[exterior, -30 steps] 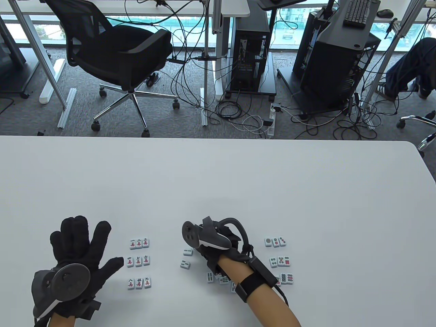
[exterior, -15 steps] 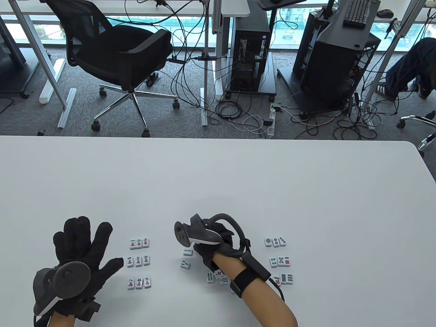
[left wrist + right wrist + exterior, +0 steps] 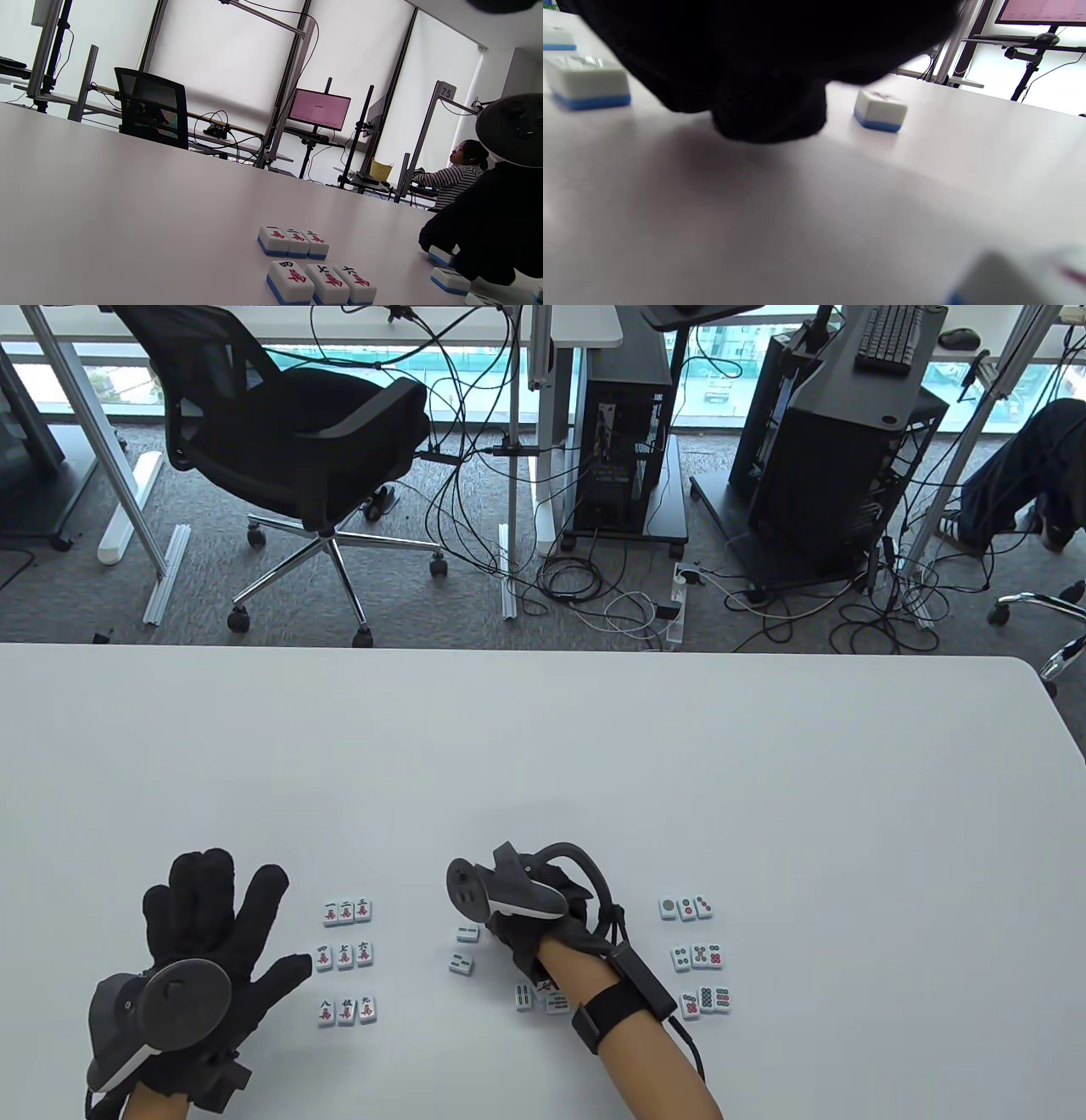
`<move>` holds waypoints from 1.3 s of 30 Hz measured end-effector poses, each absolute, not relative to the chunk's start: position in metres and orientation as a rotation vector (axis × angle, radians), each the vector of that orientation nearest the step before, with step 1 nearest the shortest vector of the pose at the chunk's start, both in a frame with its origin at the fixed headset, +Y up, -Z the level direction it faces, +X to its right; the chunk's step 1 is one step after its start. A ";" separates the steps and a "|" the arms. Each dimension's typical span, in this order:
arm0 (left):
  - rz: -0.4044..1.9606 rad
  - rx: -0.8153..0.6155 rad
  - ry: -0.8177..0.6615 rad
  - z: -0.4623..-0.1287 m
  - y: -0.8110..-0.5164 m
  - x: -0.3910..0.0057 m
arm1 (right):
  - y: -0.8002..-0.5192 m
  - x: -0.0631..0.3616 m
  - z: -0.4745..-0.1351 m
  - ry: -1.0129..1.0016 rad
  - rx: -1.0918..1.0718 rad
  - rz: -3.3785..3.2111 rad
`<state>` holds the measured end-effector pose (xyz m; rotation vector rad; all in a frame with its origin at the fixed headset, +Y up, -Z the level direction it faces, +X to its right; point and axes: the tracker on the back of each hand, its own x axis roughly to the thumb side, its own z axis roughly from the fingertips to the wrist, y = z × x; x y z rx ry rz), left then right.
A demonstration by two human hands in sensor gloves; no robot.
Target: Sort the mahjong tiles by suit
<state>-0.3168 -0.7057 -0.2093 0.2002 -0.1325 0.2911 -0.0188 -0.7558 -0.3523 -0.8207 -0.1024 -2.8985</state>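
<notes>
table view, mahjong suit sorting, well advanced. character tiles (image 3: 346, 954) laid out as three neat rows of three, just beside the left hand (image 3: 208, 937); top two rows seen close in the left wrist view (image 3: 314, 267). circle tiles (image 3: 697, 954) likewise set in three rows, at the right of the right forearm, lowest row partly hidden by the wrist strap. judged complete: both of these suits.

bamboo tiles unfinished: two tiles (image 3: 464, 948) placed one below the other at the left of the right hand (image 3: 543, 920), a loose cluster (image 3: 536, 997) lying under and beside the forearm, not yet aligned, one of them showing a red mark. count of the cluster not readable.

left hand flat on the table (image 3: 594, 763), fingers spread, grip released, holding nothing. right hand lowered over the middle of the bamboo area, fingers turned down toward the table; right wrist view dark with glove, a fingertip apparently touching the surface; whether a tile sat in its grip, not possible to tell.

judged remaining: gathering the loose cluster into rows beside the two placed tiles.
</notes>
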 end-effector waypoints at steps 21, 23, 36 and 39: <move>0.282 0.153 -0.102 -0.217 -0.715 -0.317 | -0.757 0.252 -0.329 -0.313 -0.379 -2.871; 0.277 0.144 -0.100 -0.218 -0.716 -0.317 | -0.764 0.253 -0.325 -0.322 -0.383 -2.870; 0.292 0.133 -0.105 -0.217 -0.716 -0.317 | -0.736 0.229 -0.321 -0.312 -0.329 -2.840; 0.294 0.138 -0.112 -0.216 -0.715 -0.316 | -0.722 0.200 -0.323 -0.198 -0.420 -2.870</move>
